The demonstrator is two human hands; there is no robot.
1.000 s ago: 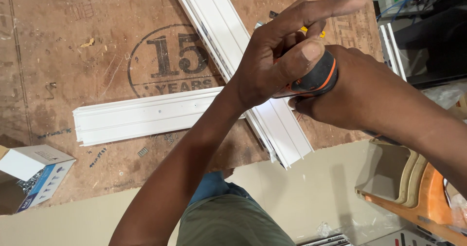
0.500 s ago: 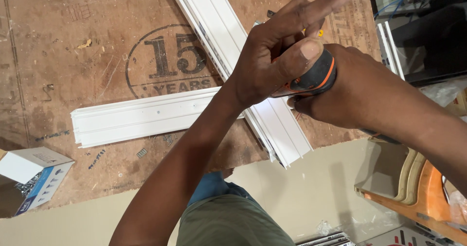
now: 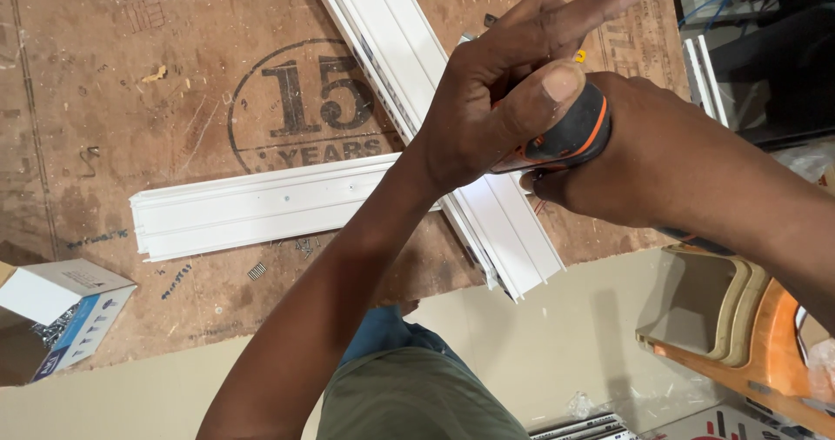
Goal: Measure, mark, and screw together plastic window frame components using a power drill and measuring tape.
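Head view, centre right of frame: left hand [image 3: 487, 118] and right hand [image 3: 644, 157] both closed around a black-and-orange screwdriver handle [image 3: 565, 140], left forefinger extended. Beneath them, two white plastic channel strips [image 3: 261, 205] cross on the brown bench [image 3: 130, 75]; open screw box [image 3: 56, 314] at lower left.

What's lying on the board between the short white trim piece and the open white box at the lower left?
In the head view, only loose screws and small debris on the brown board lie between the short white trim piece and the open white box.
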